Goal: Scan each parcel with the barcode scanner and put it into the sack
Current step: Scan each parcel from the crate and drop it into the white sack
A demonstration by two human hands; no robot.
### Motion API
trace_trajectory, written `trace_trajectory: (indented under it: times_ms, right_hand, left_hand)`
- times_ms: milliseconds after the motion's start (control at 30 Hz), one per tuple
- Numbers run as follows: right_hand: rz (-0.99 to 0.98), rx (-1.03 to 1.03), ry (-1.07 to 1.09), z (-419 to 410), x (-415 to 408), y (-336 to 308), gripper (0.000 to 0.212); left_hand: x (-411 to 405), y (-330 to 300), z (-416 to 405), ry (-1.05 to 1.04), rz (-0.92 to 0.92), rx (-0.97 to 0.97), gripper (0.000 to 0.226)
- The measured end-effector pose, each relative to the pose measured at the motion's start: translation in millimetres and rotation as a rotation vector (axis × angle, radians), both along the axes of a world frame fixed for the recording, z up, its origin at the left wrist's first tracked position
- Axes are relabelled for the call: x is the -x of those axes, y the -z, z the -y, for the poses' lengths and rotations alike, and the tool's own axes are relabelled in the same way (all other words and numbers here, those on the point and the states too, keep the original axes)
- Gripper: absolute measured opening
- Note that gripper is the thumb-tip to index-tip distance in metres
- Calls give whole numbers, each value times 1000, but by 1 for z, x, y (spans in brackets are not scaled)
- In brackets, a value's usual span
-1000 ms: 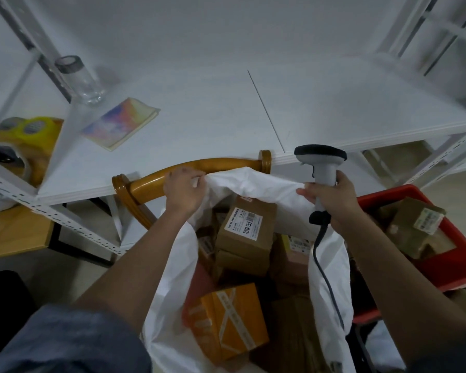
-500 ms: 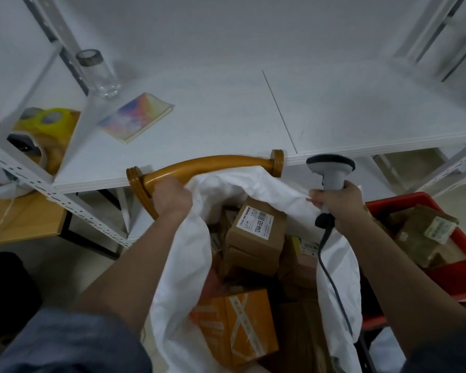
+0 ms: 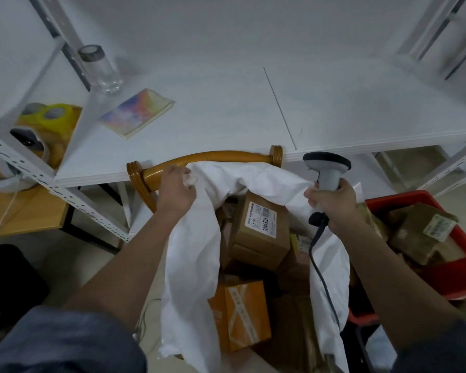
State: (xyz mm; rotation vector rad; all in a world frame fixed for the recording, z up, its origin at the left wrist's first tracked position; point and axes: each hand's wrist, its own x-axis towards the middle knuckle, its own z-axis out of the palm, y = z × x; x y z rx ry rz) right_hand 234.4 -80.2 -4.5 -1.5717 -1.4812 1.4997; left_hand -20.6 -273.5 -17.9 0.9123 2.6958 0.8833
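My left hand (image 3: 176,190) pinches the sack (image 3: 191,254) rim at 10 o'clock, right hand (image 3: 331,202) wraps the scanner (image 3: 326,168). Several parcels (image 3: 258,230) already inside — more wait in the red bin (image 3: 447,275) at 3 o'clock, approx. halfway.

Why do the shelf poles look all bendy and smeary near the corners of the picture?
Head view: the wide-angle lens bows the white metal shelf frame outward; the top right corner is smeared, likely by motion; the light is dim and flat, so the brown cardboard parcels in the red plastic crate look murky, while the label on the brown box inside the white fabric sack reads fairly sharp.
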Motion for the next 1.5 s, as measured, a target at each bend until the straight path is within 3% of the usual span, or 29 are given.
trace_trajectory:
  times_ms: [133,300,633,833,933,1067,1233,1400,1500]
  right_hand:
    - [-4,-22,-6,1,-10,-4,52]
    - [-55,-14,15,3,-31,-9,58]
    - [-70,-66,-5,26,-99,-18,55]
    - [-37,-21,-48,63,-145,17,48]
    - [-48,23,-27,88,-161,39,52]
    - [-24,21,-49,118,-178,55,81]
    - [13,6,-7,144,-200,65,80]
    - [85,9,18,174,-215,73,83]
    - [140,50,2,190,-220,80,84]
  left_hand:
    - [-16,-1,8,84,30,203,66]
    - [-40,-11,15,77,8,256,80]
    - [-112,-15,40,-40,-27,203,79]
    - [-178,3,83,-183,44,91,81]
    - [-210,14,105,-235,79,46,82]
    - [-235,25,124,-207,53,39,72]
    - [-245,37,135,-162,-38,92,64]
    - [-256,48,157,-141,-69,98,73]
    - [-263,53,173,-231,-60,127,80]
